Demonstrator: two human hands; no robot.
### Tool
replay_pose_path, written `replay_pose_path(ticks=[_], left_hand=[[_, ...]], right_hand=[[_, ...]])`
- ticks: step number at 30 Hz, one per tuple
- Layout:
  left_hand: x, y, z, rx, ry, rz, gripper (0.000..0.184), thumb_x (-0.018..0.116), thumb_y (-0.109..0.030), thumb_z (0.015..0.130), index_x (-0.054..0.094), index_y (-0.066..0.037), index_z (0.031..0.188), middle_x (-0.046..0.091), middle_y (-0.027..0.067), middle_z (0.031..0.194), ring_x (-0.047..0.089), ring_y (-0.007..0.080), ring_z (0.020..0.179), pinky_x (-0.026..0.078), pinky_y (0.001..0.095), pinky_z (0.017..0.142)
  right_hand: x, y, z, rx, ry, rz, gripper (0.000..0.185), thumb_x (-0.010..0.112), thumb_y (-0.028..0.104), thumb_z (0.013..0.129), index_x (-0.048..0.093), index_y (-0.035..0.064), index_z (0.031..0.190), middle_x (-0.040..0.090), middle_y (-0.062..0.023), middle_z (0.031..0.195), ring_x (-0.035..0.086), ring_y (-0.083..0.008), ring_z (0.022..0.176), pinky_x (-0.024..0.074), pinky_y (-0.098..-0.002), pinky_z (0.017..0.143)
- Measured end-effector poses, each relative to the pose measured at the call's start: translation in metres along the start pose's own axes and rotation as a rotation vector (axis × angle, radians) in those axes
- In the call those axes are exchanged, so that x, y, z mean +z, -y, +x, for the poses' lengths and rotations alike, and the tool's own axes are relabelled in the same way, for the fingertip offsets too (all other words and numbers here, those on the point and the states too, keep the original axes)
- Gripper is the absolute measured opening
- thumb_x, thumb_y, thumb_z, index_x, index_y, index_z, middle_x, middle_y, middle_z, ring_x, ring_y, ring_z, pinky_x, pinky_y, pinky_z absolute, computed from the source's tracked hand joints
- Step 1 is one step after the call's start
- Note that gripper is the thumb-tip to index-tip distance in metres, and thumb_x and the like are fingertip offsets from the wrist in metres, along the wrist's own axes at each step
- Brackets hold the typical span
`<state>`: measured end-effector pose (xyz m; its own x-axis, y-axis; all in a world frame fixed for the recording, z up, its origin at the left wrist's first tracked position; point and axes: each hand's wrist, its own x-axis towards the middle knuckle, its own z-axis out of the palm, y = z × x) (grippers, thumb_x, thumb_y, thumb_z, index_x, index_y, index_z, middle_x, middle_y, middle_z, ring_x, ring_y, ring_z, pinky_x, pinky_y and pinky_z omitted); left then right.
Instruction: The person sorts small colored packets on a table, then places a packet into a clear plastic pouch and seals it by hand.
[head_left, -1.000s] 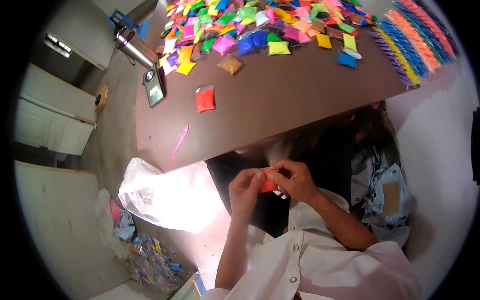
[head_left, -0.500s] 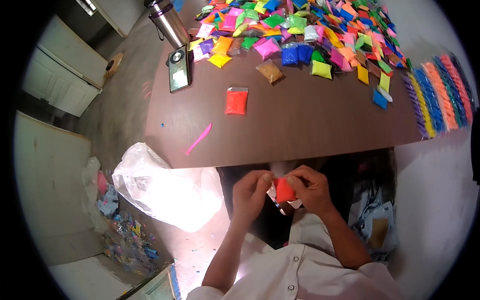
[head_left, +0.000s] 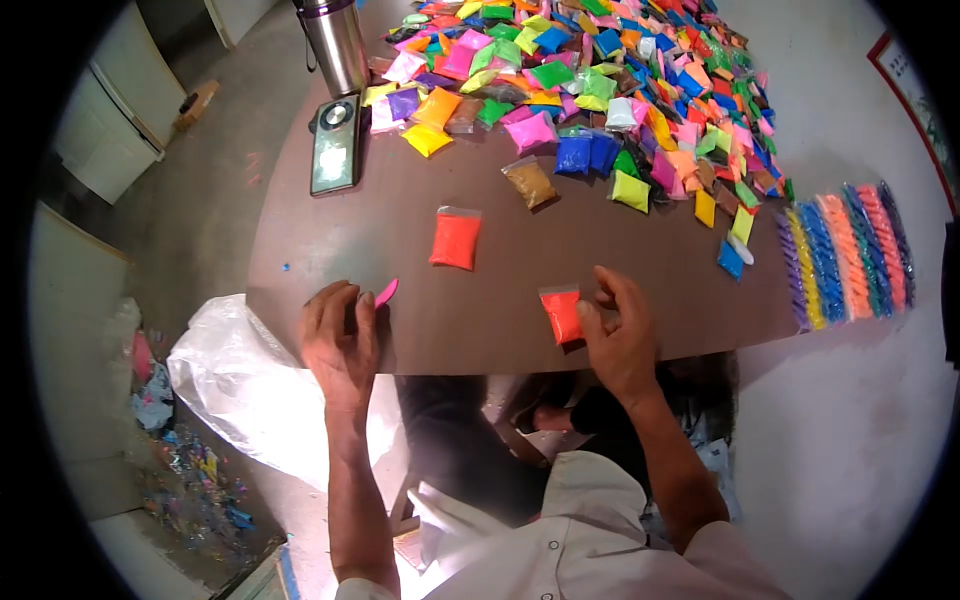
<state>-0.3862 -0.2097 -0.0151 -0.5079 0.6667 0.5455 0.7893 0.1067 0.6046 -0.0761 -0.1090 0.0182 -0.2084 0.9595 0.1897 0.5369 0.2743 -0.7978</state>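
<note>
My left hand (head_left: 340, 335) is at the table's near left edge, fingers curled over a pink plastic knife (head_left: 387, 292). The far end of the knife sticks out past my thumb; my hand hides the rest. My right hand (head_left: 622, 335) is by the near edge with thumb and fingers apart. Right beside its thumb is a small clear bag of red material (head_left: 562, 316); whether the thumb touches it I cannot tell. A second red bag (head_left: 455, 240) lies flat farther in, between the two hands.
A heap of colourful small bags (head_left: 560, 75) covers the far table (head_left: 410, 225). A brown bag (head_left: 530, 183) lies in front of it. At left stand a steel flask (head_left: 335, 50) and a phone-like device (head_left: 336, 145). Long twisted coloured packs (head_left: 845, 255) lie at right. A white plastic sack (head_left: 240, 400) hangs below.
Both hands have parted and risen from my lap to the tabletop. The red bag they held is now at the table's near edge, and my left hand has reached the pink knife.
</note>
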Motion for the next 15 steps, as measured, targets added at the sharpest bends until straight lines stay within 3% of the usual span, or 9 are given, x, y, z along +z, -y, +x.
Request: replay_pose_path(ticks=[1, 2, 4, 5, 7, 15], left_hand=[[0.001, 0.0, 0.0, 0.016, 0.007, 0.016, 0.018, 0.072, -0.013, 0.098, 0.073, 0.004, 0.105, 0.072, 0.0193, 0.112, 0.069, 0.034, 0.102, 0.054, 0.0415, 0.093], [0.0, -0.002, 0.001, 0.0, 0.009, 0.016, 0.017, 0.073, -0.012, 0.096, 0.073, 0.004, 0.103, 0.073, 0.0189, 0.111, 0.069, 0.0349, 0.102, 0.053, 0.0419, 0.094], [-0.002, -0.005, 0.003, 0.0, 0.007, 0.028, 0.016, 0.073, -0.011, 0.096, 0.074, 0.004, 0.103, 0.073, 0.0184, 0.11, 0.069, 0.0347, 0.102, 0.054, 0.0417, 0.094], [0.0, -0.005, 0.003, 0.014, 0.01, 0.051, 0.015, 0.073, -0.01, 0.095, 0.074, 0.003, 0.102, 0.074, 0.0179, 0.109, 0.069, 0.0345, 0.102, 0.054, 0.0415, 0.093], [0.004, -0.003, 0.001, -0.009, -0.014, 0.036, 0.012, 0.076, -0.01, 0.092, 0.074, -0.001, 0.1, 0.074, 0.0148, 0.109, 0.069, 0.0335, 0.102, 0.052, 0.0428, 0.092], [0.001, -0.004, 0.004, 0.007, -0.017, 0.063, 0.01, 0.076, -0.006, 0.089, 0.073, -0.001, 0.097, 0.074, 0.0139, 0.106, 0.068, 0.0325, 0.099, 0.051, 0.0424, 0.091]], right_hand=[[-0.001, 0.003, -0.002, -0.098, -0.06, -0.087, 0.046, 0.076, 0.014, 0.092, 0.065, 0.0007, 0.135, 0.066, -0.0191, 0.13, 0.069, -0.0264, 0.111, 0.0574, -0.0343, 0.085], [-0.002, 0.0, -0.004, -0.102, -0.051, -0.104, 0.046, 0.076, 0.014, 0.092, 0.065, 0.0007, 0.135, 0.066, -0.0191, 0.13, 0.069, -0.0264, 0.111, 0.0574, -0.0343, 0.085], [-0.003, -0.01, -0.008, -0.457, -0.027, -0.41, 0.054, 0.076, 0.02, 0.09, 0.063, 0.0021, 0.138, 0.06, -0.0196, 0.143, 0.061, -0.0365, 0.128, 0.0511, -0.0451, 0.102], [-0.003, -0.01, -0.011, -0.459, -0.022, -0.42, 0.054, 0.076, 0.02, 0.09, 0.063, 0.0021, 0.138, 0.06, -0.0196, 0.143, 0.061, -0.0365, 0.128, 0.0511, -0.0451, 0.102], [0.0, -0.01, -0.016, -0.495, 0.235, -0.434, 0.059, 0.075, 0.028, 0.09, 0.06, 0.0014, 0.141, 0.059, -0.0194, 0.146, 0.055, -0.0405, 0.135, 0.0399, -0.0524, 0.113], [-0.002, -0.008, -0.018, -0.478, 0.301, -0.484, 0.067, 0.075, 0.03, 0.091, 0.055, -0.0006, 0.147, 0.053, -0.022, 0.152, 0.049, -0.0408, 0.141, 0.035, -0.0551, 0.116]])
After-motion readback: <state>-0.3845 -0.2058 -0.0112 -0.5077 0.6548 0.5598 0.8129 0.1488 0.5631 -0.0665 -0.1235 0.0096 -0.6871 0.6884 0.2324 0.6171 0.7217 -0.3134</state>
